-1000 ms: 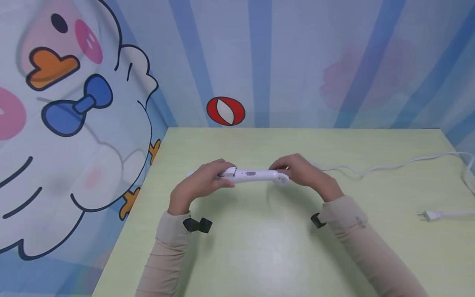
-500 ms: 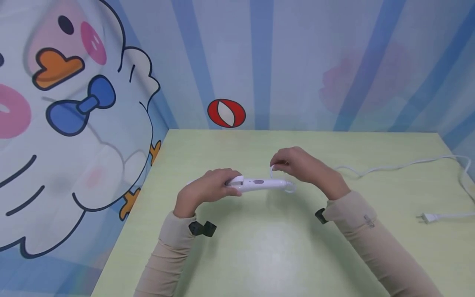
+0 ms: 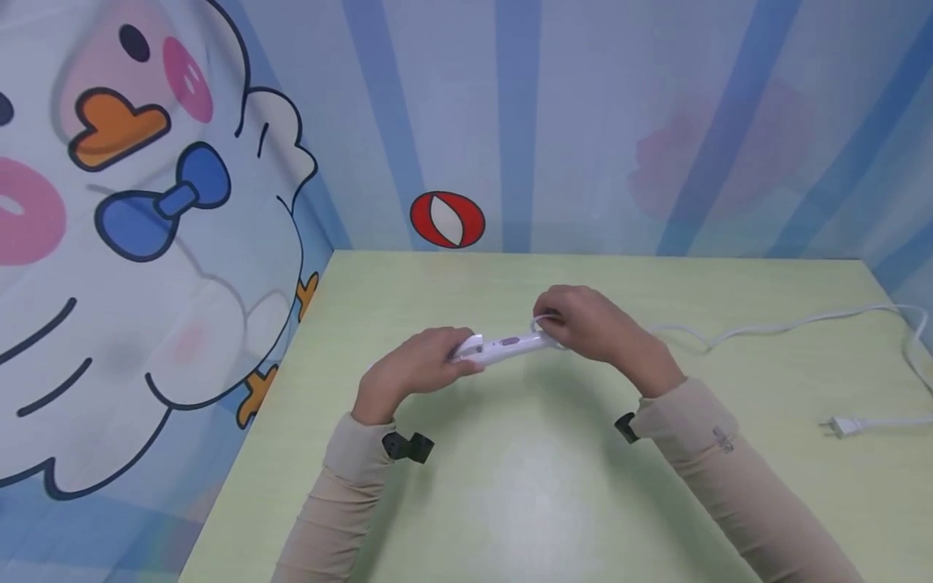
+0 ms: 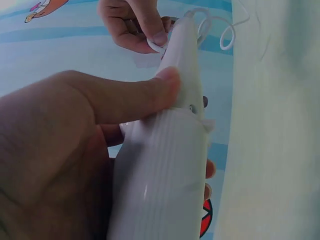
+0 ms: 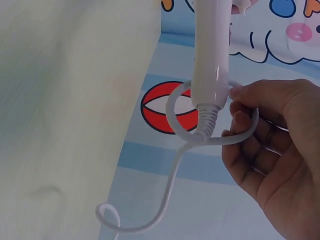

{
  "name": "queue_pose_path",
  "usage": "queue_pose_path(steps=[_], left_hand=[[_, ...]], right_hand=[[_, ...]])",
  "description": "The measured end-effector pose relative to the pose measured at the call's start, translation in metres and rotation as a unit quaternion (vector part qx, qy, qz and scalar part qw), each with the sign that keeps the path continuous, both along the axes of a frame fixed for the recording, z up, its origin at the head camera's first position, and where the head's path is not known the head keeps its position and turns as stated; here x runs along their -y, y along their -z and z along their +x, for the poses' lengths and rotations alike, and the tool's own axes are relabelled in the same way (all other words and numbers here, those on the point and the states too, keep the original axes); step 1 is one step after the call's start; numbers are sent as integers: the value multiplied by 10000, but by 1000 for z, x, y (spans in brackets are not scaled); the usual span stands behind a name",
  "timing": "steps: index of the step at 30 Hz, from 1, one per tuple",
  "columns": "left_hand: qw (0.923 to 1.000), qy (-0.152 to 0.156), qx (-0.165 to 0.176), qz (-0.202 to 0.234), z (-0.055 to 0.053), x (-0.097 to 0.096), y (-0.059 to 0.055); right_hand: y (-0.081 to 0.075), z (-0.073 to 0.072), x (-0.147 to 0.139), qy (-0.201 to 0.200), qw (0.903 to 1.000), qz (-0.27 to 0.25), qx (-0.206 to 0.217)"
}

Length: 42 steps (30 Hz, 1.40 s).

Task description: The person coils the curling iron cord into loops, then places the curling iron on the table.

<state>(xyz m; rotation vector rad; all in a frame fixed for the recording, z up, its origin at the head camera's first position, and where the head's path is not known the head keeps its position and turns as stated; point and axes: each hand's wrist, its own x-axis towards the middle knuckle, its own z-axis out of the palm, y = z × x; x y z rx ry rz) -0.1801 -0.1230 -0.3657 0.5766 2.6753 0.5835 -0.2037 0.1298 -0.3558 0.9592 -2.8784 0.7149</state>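
Observation:
A white curling iron (image 3: 503, 350) with a grey switch is held above the table, its cord end raised slightly toward the right. My left hand (image 3: 419, 364) grips its clamp end, with the thumb laid along the body in the left wrist view. My right hand (image 5: 280, 135) pinches the white cord (image 5: 168, 110) between thumb and curled fingers. In the right wrist view, that cord makes a loop around the lower end of the handle (image 5: 210, 60), by the ribbed cord sleeve (image 5: 207, 120). My left hand hides much of the clamp end in the head view.
The cord runs right across the pale green table (image 3: 510, 486) and over toward its right edge. A white two-pin plug (image 3: 845, 427) lies at the right. A printed cloth backdrop (image 3: 598, 121) stands behind the table and on the left.
My right hand has drawn a piece of cord up off the handle's end and bent it into a loop. The iron has tilted, its cord end rising toward that hand.

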Motion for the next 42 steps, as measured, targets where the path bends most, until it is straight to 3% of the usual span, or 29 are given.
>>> queue_pose_path(steps=[9,15,23,28,34,42], left_hand=[[9991,-250,-326,-130,-2,0,1],[9971,-309,-664,-198,-2,2,4],[9952,-471,-860,63,-7,5,9],[9948,-477,-851,298,-13,8,13],[9940,-423,-770,659,-17,10,16],[9933,-357,-676,862,-17,11,12]], right_hand=[[-1,3,5,253,9994,-237,69],[4,7,8,522,9960,-665,289],[21,17,9,928,9802,-1698,426],[36,22,9,867,9697,-2218,544],[48,24,9,887,9712,-2165,451],[52,25,4,753,9765,-2010,174]])
